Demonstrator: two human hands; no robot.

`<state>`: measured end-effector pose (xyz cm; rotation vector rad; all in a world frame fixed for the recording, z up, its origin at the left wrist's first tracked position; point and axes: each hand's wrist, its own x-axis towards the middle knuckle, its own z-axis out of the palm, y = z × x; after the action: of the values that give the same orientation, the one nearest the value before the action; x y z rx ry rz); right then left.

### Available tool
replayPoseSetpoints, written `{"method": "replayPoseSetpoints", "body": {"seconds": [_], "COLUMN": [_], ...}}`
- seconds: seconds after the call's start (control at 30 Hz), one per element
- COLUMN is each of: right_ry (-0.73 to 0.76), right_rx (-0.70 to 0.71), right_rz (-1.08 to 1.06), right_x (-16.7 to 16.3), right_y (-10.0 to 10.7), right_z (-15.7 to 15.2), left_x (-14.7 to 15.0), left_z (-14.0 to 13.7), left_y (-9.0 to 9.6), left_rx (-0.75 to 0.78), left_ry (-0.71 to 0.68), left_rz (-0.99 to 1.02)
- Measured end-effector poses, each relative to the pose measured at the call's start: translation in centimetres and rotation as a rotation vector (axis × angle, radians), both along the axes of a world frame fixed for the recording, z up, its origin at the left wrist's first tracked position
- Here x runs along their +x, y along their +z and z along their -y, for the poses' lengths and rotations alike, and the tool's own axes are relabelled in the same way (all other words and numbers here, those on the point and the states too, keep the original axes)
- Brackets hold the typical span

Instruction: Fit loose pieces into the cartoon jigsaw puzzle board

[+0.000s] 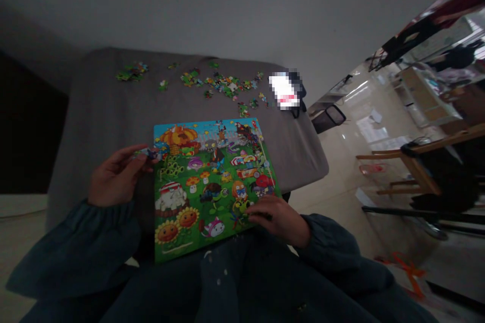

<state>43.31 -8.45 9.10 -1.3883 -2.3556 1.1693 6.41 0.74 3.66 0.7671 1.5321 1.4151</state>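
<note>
My left hand [117, 174] is closed in a pinch on a small puzzle piece [147, 152], just off the upper left edge of the puzzle board [166, 257]. The board carries a bright cartoon picture with sunflowers, a pumpkin, mushrooms and zombies on green ground. It lies tilted across the near edge of the grey-covered table, close to my lap. On the board's lower right part rests my right hand [278, 217], fingers loosely curved and their tips touching the picture. I see nothing held in it.
Loose puzzle pieces [227, 85] lie scattered along the far side of the grey table cover [113, 101], with a separate heap [132, 71] at the far left. A bright-screened, pixelated device [283, 91] lies at the far right. Beyond it stands a wooden chair [413, 166].
</note>
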Motion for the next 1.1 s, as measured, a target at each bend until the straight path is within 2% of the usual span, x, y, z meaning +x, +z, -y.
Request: {"method": "replayPoseSetpoints", "body": {"seconds": [0.37,0.7,0.87,0.97,1.1], "right_ry": [0.013,0.078,0.046,0.026,-0.022], "right_rx": [0.197,0.417,0.467,0.456,0.447], "right_rz": [0.105,0.128,0.12,0.131,0.072], "right_x": [-0.9,-1.1,-1.3,-1.4,-1.7], "right_y": [-1.0,-0.4,-1.0,-1.3,-0.9], "right_z": [1.1,2.3,2.5,2.6,2.5], "left_x": [-0.2,-0.1,-0.2,-0.5,0.2], "left_z": [0.0,0.0,0.0,0.5,2.5], "left_y": [-0.4,0.3,0.6,1.5,4.1], "left_rx": [0.012,0.018,-0.005,-0.052,-0.135], "left_ry": [0.001,-0.006,-0.035,-0.103,-0.276], "left_rz": [0.059,0.132,0.165,0.189,0.266]}}
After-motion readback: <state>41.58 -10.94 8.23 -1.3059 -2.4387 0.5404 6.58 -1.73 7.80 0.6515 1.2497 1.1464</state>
